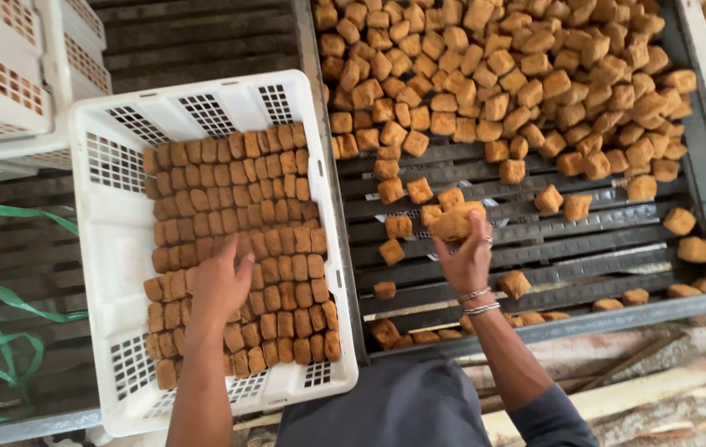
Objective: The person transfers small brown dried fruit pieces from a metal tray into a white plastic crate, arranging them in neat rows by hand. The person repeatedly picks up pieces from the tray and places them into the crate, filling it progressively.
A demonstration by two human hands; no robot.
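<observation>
bare slats (485, 261) lie open just below the right hand (465, 261) gripping brown cubes (455, 223); the crate wall (332, 190) stands between it and the left hand (220, 285).

crate (96, 240) sitting left of tray (535, 248) | cubes (237, 223) lying in crate | pile (518, 83) filling tray's far end

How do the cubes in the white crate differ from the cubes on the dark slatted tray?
The cubes in the white crate stand packed in tight rows; those on the slatted tray lie loose in a heap. The crate cubes look darker brown, the tray cubes more golden. The left hand rests on crate cubes; the right hand holds tray cubes. Both sets are similar small browned blocks.
</observation>
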